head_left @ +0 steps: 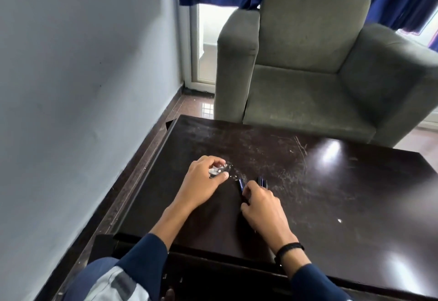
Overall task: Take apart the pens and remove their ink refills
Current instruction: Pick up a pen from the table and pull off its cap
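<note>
Head view: the left hand point(203, 179) is curling its fingers point(224, 176) around clear pen parts point(216, 170) on the table point(331, 194), probably gathering them, while the right hand point(260, 206) is pinching a dark blue pen point(241, 184) (another lying beside), likely readying to dismantle it.

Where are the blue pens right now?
On the dark table, near its middle, at the right hand's fingertips: blue pens poke out just beyond them, right of the left hand.

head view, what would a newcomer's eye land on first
Two bare hands at work on a dark scratched table: the left hand closes over small clear bits, the right hand rests on dark blue pens. Behind the table stands a big grey-green armchair.
</note>
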Available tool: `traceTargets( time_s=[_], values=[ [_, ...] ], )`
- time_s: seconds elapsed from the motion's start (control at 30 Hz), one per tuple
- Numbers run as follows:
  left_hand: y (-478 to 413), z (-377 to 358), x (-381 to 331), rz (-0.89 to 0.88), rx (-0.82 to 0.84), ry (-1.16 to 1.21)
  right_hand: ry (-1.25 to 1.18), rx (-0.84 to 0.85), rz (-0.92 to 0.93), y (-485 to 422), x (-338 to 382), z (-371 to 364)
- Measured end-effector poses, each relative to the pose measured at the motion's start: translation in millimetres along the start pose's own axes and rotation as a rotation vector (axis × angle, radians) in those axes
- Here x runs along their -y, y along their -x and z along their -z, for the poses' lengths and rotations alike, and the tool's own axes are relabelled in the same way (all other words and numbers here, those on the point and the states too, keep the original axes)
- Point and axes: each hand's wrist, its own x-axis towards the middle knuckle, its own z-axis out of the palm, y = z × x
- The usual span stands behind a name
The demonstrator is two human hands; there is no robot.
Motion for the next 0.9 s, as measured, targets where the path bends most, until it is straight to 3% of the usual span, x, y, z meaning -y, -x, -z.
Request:
traceTargets(
  time_s=[0.17, 0.27, 0.37, 0.5, 0.9],
  values=[
    [-4.8, -1.0, -1.4, 0.282, 0.048, 0.491, -0.381, -0.037, -0.193, -12.0, -3.5, 10.4],
    [-1.9, 0.8, -5.3, 0.388, 0.152, 0.67, -0.67, 0.029, -0.22, -19.8, -4.2, 12.0],
    [1.0, 0.4, -8.3, 0.399, 0.202, 0.719, -0.787, 0.149, -0.195, -17.0, 5.6, 11.0],
    [0.3, 1.0, -7.8, 0.378, 0.173, 0.714, -0.837, 0.169, -0.147, -18.1, 13.4, 5.0],
    [0.6, -4.5, -9.6, 0.388, 0.197, 0.853, -0.926, 0.021, -0.084, -19.8, 21.1, -14.6]
  ],
)
